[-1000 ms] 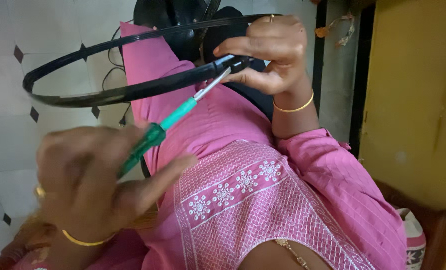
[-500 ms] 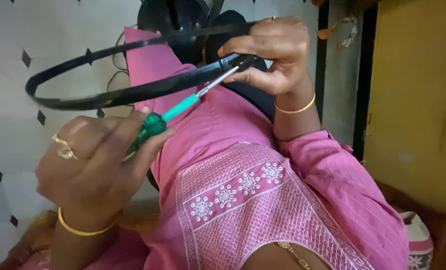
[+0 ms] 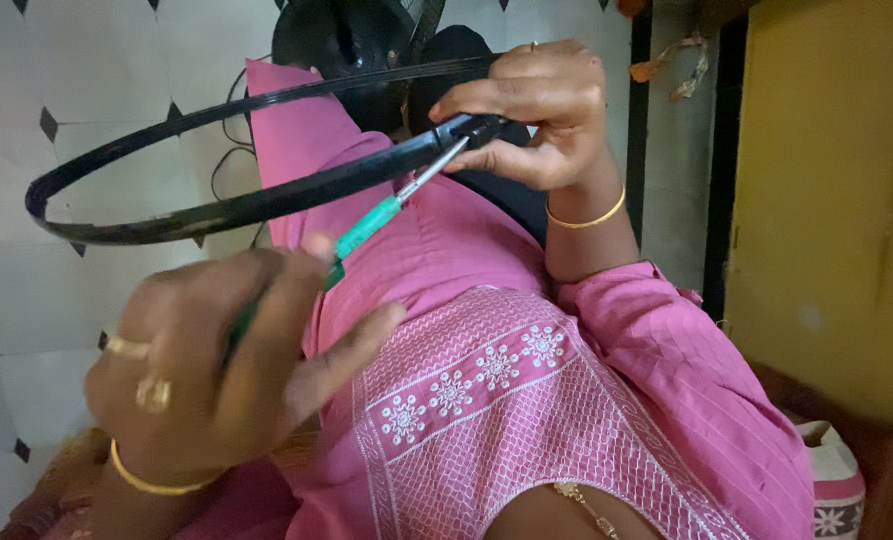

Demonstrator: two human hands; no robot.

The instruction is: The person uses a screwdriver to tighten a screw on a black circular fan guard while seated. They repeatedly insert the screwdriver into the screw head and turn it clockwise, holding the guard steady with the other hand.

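Head view, looking down over a pink garment [image 3: 527, 400] with fine ribbed weave and a white embroidered band of small flowers. Black ring [image 3: 217, 205]: thin, smooth, glossy band, bent into a wide flattened oval, held up in the air in front of the chest. Right hand [image 3: 542, 115] is curled shut on the ring's right end, thumb below, fingers over the top; gold bangle at the wrist, ring on one finger. Left hand [image 3: 217, 375] is low and close to the camera, blurred, fingers wrapped tight round the handle of a screwdriver [image 3: 377, 222]. Handle is green translucent plastic, shaft is thin bare metal. Shaft slants up to the right, tip meeting the ring just beside the right hand's thumb. Left hand wears two gold finger rings and a gold bangle. Floor [image 3: 27, 120] on the left: pale glossy tiles with small black diamond insets. Yellow wall [image 3: 837, 200] on the right, flat matte. No labels or signs readable.
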